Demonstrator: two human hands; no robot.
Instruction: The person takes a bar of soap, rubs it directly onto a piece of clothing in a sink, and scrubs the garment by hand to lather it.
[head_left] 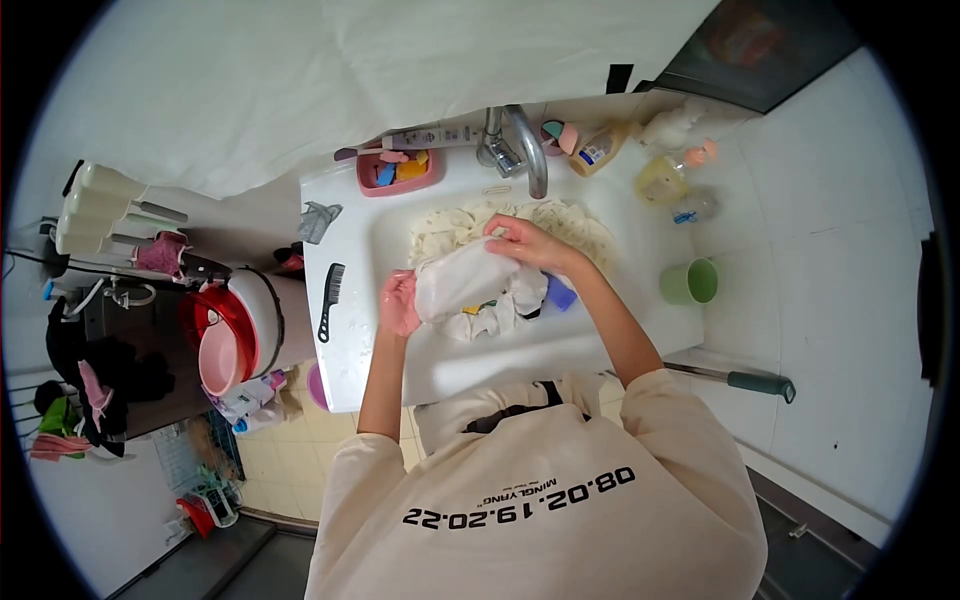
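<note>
Over the white sink [450, 375] a white cloth garment [465, 280] is stretched between my two hands. My left hand [399, 305] grips its left edge, with the fingers partly behind the fabric. My right hand [535, 245] pinches its upper right edge between thumb and fingers. The lower part of the garment hangs bunched and shows small yellow, green and black patches. A blue-purple piece [560, 293] shows below my right wrist; whether it belongs to the garment I cannot tell. Behind, in the basin, lies a crumpled cream patterned cloth [580, 222].
A chrome faucet [537, 165] arches over the basin. On the counter are a black comb [331, 300], a grey cloth [318, 221], a pink tray [400, 188] with small coloured items, a green cup [688, 282] and several bottles [662, 182]. A pink basin [222, 358] is at left.
</note>
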